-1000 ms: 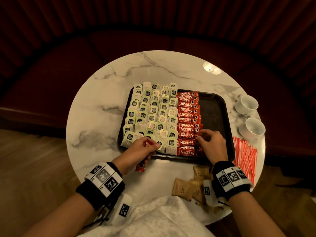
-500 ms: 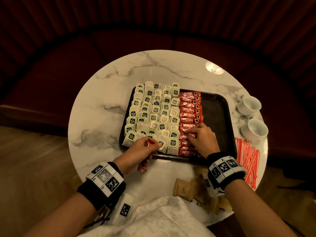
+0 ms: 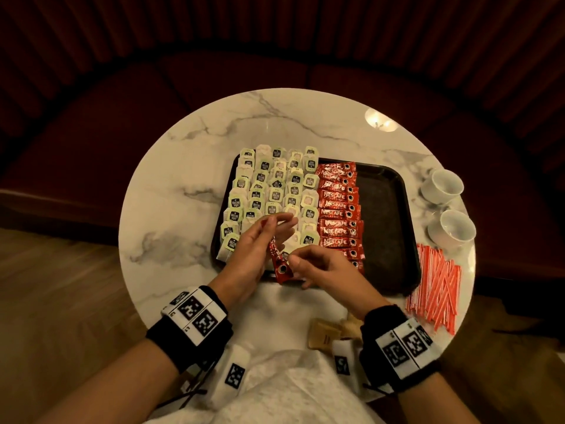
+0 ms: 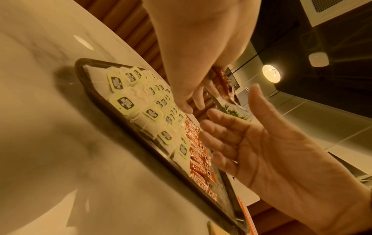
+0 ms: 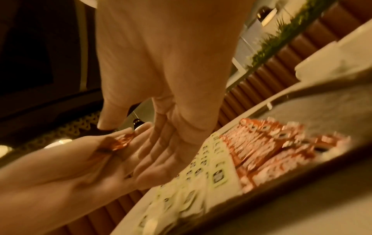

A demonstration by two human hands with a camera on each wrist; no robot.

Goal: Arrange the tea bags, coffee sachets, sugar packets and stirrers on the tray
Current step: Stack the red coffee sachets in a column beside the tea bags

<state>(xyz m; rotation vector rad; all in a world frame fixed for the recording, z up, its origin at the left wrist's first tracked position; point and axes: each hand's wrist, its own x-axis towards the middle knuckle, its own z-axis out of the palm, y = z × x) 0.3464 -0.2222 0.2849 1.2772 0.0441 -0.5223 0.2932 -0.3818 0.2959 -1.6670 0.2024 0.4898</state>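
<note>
A black tray [image 3: 385, 209] sits on the round marble table. Its left part is covered by rows of tea bags [image 3: 269, 191], and a column of red coffee sachets [image 3: 337, 206] fills its middle. My left hand [image 3: 275, 228] holds a red coffee sachet [image 3: 279, 261] over the tray's near edge, pinched under the thumb. My right hand [image 3: 298, 270] is beside the sachet's lower end with its fingers loosely spread; its thumb hovers just over the sachet [image 5: 120, 141]. Red-and-white stirrers [image 3: 434, 289] lie on the table right of the tray. Brown sugar packets [image 3: 324, 332] lie near my right wrist.
Two white cups [image 3: 443, 185] [image 3: 452, 228] stand at the table's right edge, behind the stirrers. The right third of the tray holds nothing. White cloth [image 3: 275, 387] covers the table's near edge. A dark red bench curves behind the table.
My right hand left the sachet column on the tray and came left to meet my left hand. My left hand rose from the tray's near edge with the sachet.
</note>
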